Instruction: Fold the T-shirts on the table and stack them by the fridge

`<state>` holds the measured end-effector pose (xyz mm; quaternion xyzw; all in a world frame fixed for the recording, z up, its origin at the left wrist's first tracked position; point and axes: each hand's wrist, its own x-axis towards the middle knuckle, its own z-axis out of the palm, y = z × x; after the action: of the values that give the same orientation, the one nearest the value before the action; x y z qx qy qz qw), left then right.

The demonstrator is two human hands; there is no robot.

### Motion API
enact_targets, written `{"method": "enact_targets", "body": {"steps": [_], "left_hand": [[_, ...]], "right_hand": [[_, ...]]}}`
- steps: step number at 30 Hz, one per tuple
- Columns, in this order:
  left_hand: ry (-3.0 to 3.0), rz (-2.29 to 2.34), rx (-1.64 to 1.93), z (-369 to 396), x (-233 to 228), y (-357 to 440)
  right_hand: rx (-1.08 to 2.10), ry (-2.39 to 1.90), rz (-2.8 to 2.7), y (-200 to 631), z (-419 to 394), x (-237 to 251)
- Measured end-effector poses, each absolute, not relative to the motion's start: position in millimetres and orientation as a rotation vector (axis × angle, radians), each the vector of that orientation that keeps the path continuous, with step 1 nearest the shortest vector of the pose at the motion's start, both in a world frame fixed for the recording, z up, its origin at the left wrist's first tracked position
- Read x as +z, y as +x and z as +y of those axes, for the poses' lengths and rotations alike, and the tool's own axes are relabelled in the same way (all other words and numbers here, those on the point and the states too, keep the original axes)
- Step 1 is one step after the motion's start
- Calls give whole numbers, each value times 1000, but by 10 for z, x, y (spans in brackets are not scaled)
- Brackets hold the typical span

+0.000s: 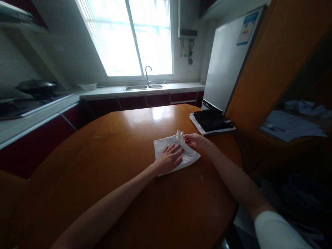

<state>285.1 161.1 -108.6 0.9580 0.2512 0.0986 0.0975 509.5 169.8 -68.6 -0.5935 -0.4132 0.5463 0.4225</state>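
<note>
Folding white cloth [166, 147] on wooden desk [129, 145] | left hand [168, 159]: flat, fingers spread, pressing cloth, gripping nothing | right hand [195, 141]: grip pinched on raised cloth edge | status: partly folded, top fold unfinished | folded dark garment stack [212, 121] nearby

no readable writing

the only printed thing in view is a blue and white sticker [247, 28] near the top of the white fridge [225, 65] at the back right. it carries rows of print, but they are too small and blurred to make out. no other label, brand, number or sign can be read anywhere.
</note>
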Motion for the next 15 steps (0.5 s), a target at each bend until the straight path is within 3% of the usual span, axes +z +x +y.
{"method": "enact_targets", "body": {"steps": [15], "left_hand": [[2801, 687, 372, 1584, -1030, 2871]], "right_hand": [[1122, -1556, -1495, 5055, 1640, -742]]}}
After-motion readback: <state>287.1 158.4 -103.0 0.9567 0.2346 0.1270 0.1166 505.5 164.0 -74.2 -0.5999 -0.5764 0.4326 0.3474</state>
